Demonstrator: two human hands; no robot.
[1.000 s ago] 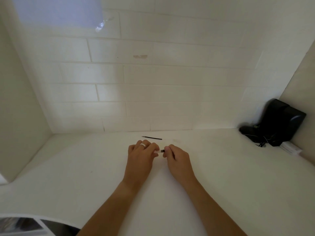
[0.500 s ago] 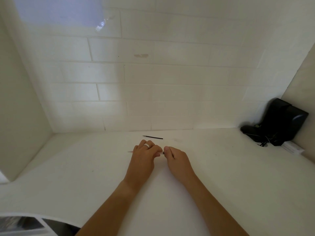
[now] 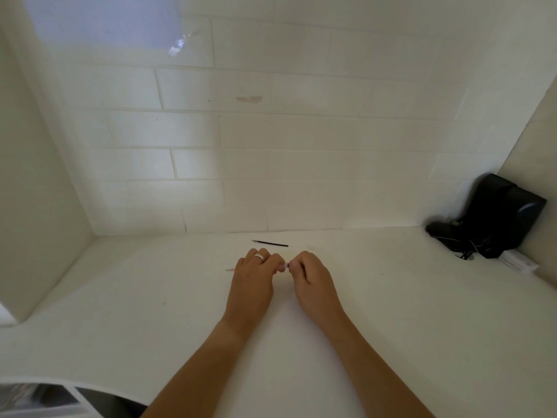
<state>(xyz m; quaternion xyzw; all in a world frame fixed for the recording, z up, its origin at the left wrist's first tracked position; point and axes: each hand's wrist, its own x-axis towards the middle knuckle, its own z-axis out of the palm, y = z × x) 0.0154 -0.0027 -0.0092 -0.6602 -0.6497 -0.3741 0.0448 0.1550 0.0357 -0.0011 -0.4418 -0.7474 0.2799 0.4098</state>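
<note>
My left hand [image 3: 252, 277], with a ring on one finger, grips a thin pale stick-like object [image 3: 230, 269] whose pinkish tip pokes out to the left of the knuckles. My right hand [image 3: 310, 274] pinches a small dark piece at the other end of that object, right between the two hands. Both hands sit close together just above the white counter [image 3: 120, 312]. Most of the thin object is hidden inside the fingers. A thin black rod [image 3: 270, 243] lies on the counter just behind the hands.
A white tiled wall [image 3: 271, 131] rises behind the counter, with side walls left and right. A black device [image 3: 497, 218] with cables stands in the back right corner, a small white box [image 3: 520, 262] beside it. The counter's curved front edge shows at lower left.
The hands have drawn closer together, so the small dark piece is nearly covered. The pinkish tip now sticks out on the left of my left hand.
</note>
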